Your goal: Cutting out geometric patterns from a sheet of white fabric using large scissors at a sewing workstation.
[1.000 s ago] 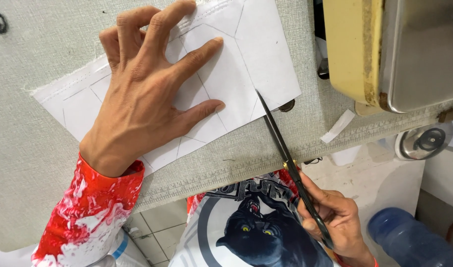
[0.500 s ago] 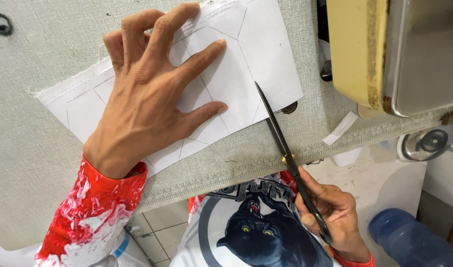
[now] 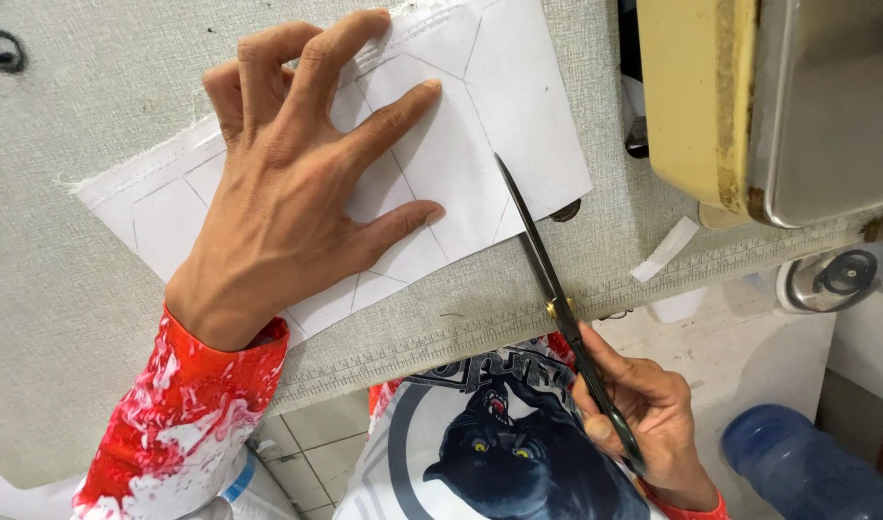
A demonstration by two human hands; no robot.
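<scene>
Scissors [image 3: 557, 318] in right hand [image 3: 648, 424] cut paper [image 3: 480, 125] under left hand [image 3: 287, 193].

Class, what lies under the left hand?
The left hand presses on white paper with pencilled lines, lying on the grey table. The lines beneath the palm are hidden.

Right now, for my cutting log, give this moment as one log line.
left hand: flat on white paper pattern | right hand: holds scissors, blades at paper's lower edge | surface: grey table
</scene>
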